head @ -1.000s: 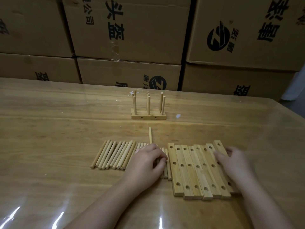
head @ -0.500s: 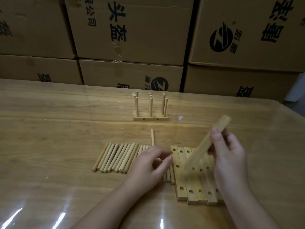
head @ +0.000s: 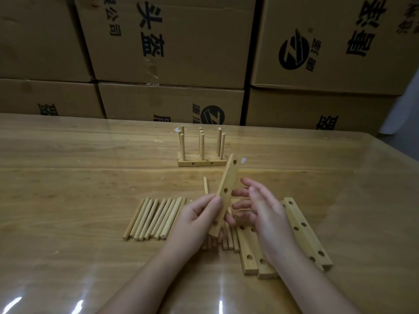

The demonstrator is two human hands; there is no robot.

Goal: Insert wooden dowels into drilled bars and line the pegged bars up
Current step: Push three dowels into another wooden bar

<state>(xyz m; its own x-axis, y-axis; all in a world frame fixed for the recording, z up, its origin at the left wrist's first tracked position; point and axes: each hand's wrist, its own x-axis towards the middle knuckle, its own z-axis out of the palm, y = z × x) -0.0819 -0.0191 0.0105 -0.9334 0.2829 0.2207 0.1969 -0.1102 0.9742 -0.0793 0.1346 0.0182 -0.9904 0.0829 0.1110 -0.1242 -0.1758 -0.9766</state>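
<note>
My left hand [head: 197, 216] grips a drilled wooden bar [head: 226, 191] that stands tilted above the table, holes facing me. Just right of the bar, my right hand [head: 260, 211] has its fingers spread and relaxed, and whether they touch the bar I cannot tell. Several loose dowels [head: 154, 217] lie side by side to the left of my hands. One single dowel [head: 205, 185] lies apart behind them. More drilled bars [head: 301, 232] lie flat in a row under and right of my right hand. Two pegged bars [head: 201, 162] with upright dowels stand farther back.
The wooden table [head: 68, 177] has a glossy cover with light reflections near the front edge. Stacked cardboard boxes [head: 172, 46] form a wall behind the table. A small white scrap [head: 243, 160] lies next to the pegged bars.
My right hand lifted one bar off the flat row and passed it leftward. My left hand left the dowels and now grips that bar, while my right hand has opened.
</note>
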